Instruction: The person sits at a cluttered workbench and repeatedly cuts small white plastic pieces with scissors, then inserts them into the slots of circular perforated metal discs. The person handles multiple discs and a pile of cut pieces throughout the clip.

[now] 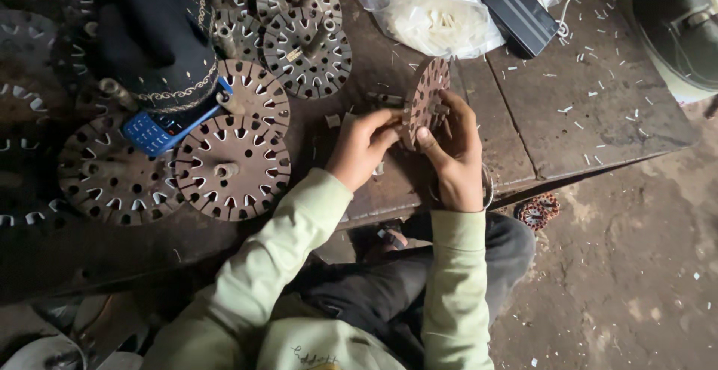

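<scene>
Slotted metal disc point(425, 101) held on edge over worktop point(598, 116), centre of scene, both grips grasping it: left hand point(363, 146) pinching near-left rim, right hand point(452, 149) wrapped round right side. More slotted discs point(232, 164) flat to left w/ blue phone point(161, 132); white plastic bag point(437, 11) & black box point(520, 11) far side.

A crumpled clear plastic bag point(437, 11) of whitish pieces lies beyond the right hand point(452, 153). Far left of the left hand point(363, 146), a blue keypad phone point(161, 131) shows its dark screen.
</scene>
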